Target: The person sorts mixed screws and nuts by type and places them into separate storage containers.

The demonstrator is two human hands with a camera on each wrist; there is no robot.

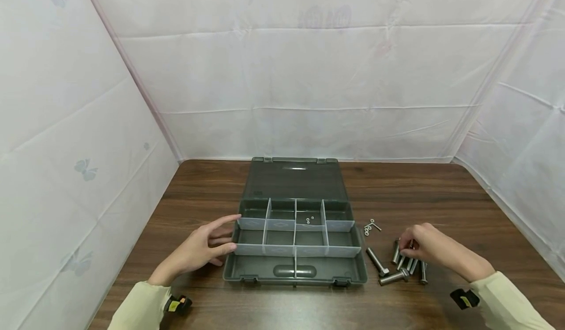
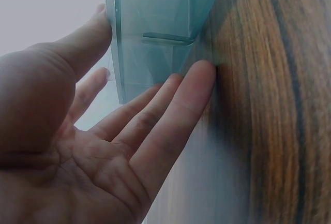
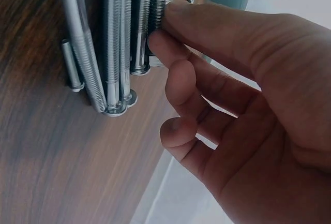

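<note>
While tiny parts in the grey plastic compartment box (image 1: 295,251) stay unreadable | left hand (image 1: 200,249) flat, fingers straight against box's left wall | right hand (image 1: 425,246) pinching one threaded steel bolt (image 3: 158,22) in table pile

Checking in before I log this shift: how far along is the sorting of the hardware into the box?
Early. Done: the organizer box lies open, with a few small nuts in one rear compartment. In hand: the right hand pinches one bolt in the pile of bolts; the left hand rests flat against the box's left side. Left: the bolts and the small hardware on the table; the other compartments look empty.
</note>
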